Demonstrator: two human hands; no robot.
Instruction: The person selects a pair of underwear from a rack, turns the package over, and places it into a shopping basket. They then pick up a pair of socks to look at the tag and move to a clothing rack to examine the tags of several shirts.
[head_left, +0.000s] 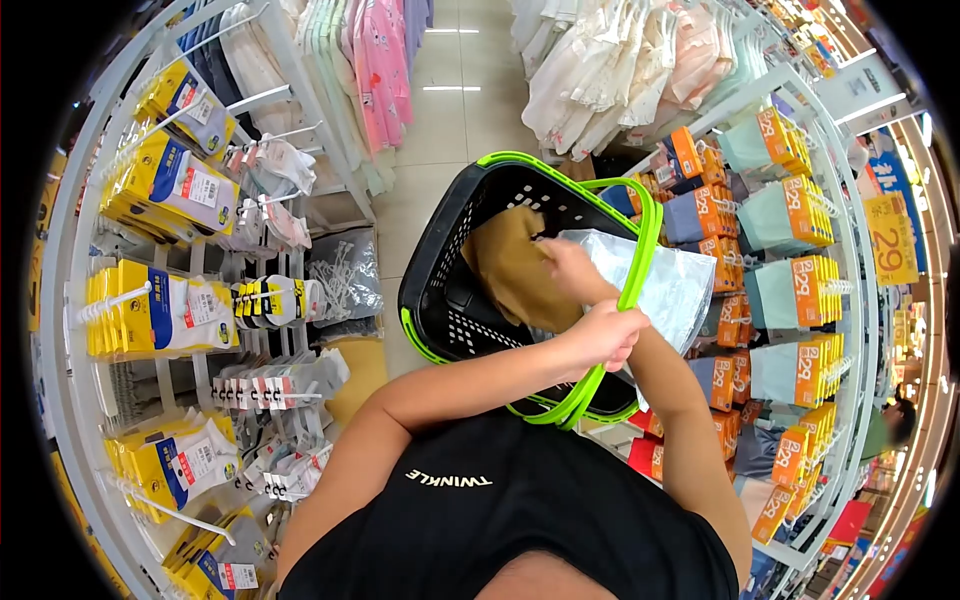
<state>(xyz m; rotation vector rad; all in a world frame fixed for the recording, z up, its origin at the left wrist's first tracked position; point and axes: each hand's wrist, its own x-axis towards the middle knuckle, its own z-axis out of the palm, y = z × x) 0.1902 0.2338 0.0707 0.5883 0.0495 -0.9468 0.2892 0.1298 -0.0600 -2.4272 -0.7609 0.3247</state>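
Observation:
A black basket (465, 335) with bright green rim and handles hangs before my body, tilted. My left hand (608, 335) is closed round its green handle (645, 250). Behind that forearm, my right hand (575, 270) reaches over the basket's opening, beside a mustard-brown cloth (510, 265) inside. Its fingers are partly blurred, and whether they grip the cloth cannot be made out. A clear plastic bag with pale contents (665, 285) lies at the basket's right side, partly behind the handle and my forearm.
Racks of yellow sock packs (160, 305) stand on the left, orange-labelled packs (805, 280) on the right. Hanging clothes (380, 70) and pale garments (610, 70) flank the tiled aisle (430, 120) ahead. A person (885, 425) is at the far right.

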